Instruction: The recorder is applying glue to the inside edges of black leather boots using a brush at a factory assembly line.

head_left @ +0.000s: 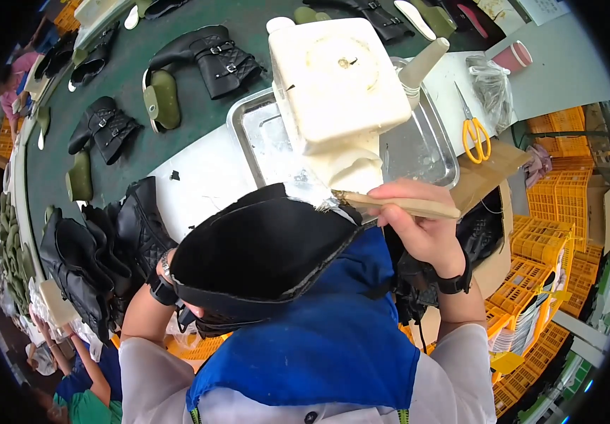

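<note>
A black boot upper (pixel 248 244) is tilted in front of my chest, its wide opening facing up. My left hand (pixel 193 309) grips it from the left and below; most of its fingers are hidden behind the material. Between the fingers and thumb of my right hand (pixel 418 219) is a wooden-handled brush (pixel 421 205). Its bristle end lies at the boot upper's far right edge. Just beyond stands a white plastic container (pixel 344 78) with a cut-open mouth, resting in a metal tray (pixel 259 134).
Orange-handled scissors (pixel 476 140) and a clear plastic bag (pixel 492 88) lie right of the tray. Black boots (pixel 213 60) and green shoe lasts (pixel 161 99) sit on the green conveyor belt (pixel 125 67). More boot uppers (pixel 79 261) stand at left. Orange crates (pixel 531 247) are stacked at right.
</note>
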A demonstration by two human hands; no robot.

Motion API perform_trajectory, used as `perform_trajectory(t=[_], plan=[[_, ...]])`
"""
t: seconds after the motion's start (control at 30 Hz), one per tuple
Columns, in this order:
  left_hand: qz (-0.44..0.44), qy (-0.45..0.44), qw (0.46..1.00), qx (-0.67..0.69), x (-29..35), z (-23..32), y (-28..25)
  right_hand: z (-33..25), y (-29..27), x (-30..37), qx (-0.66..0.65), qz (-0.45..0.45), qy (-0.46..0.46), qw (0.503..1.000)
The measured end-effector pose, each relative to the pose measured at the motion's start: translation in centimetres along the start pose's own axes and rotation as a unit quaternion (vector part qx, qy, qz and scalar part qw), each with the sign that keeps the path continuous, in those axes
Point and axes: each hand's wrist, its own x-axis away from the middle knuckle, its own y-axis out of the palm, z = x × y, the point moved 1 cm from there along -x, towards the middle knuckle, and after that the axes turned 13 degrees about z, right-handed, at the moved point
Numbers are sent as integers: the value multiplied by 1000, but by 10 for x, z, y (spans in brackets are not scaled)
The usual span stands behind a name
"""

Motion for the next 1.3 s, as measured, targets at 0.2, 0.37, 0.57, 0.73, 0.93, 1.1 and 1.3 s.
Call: perform_trajectory(t=[0.2,0.37,0.57,0.73,0.93,1.1,1.3], plan=[[-2,35,999,-35,9,15,-1,-10,6,0,39,21,25,999],[-4,60,996,-63,2,33,9,-23,21,-17,93,41,-114,988],[34,136,930,-341,6,51,21,-33,30,-29,135,37,-97,985],[123,281,829,-468,14,40,34,-36,33,-35,201,-4,-96,975],[175,298,746,-569,17,38,49,-32,26,-33,111,51,-33,992],[225,282,739,-568,20,34,46,-44,14,-23,-61,113,137,982],[209,221,824,-478,28,30,40,-29,22,-11,-63,99,143,983]])
